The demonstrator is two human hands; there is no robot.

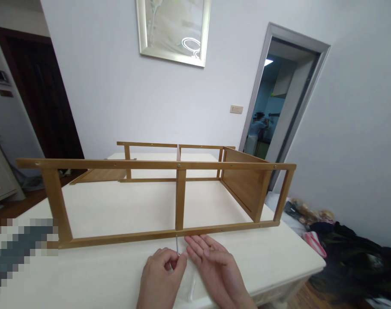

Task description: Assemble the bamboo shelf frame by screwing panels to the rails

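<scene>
My left hand pinches a thin metal hex key between thumb and fingertips. Its tip meets the lower front rail of a wooden shelf frame, just below the middle upright. Beside it, my right hand is open, palm partly turned up, fingers stretched towards the same rail. The frame lies on its side on a white table. A wooden panel stands across its right part. Screw heads show along the upper front rail.
A clear plastic bag lies by my hands. Another loose-looking panel is at the frame's left end. Clothes are heaped right of the table. A person stands beyond the doorway. A blurred-out patch covers the left edge.
</scene>
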